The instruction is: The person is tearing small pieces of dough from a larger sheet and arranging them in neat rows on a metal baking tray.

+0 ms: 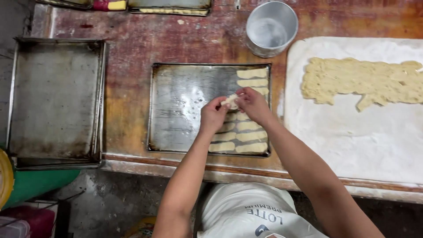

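White cloth (246, 211) nearest camera, below table (132, 48) edge. Left hand (213, 115) and right hand (252, 104): fingers closed together on small dough piece (230, 101), held just above centre baking tray (185, 105). Shaped dough strips (251, 72) in column at tray's right side. Empty tray (55, 97) left; rolled dough sheet (361, 81) on floured board (352, 141) right; metal cup (271, 28) behind
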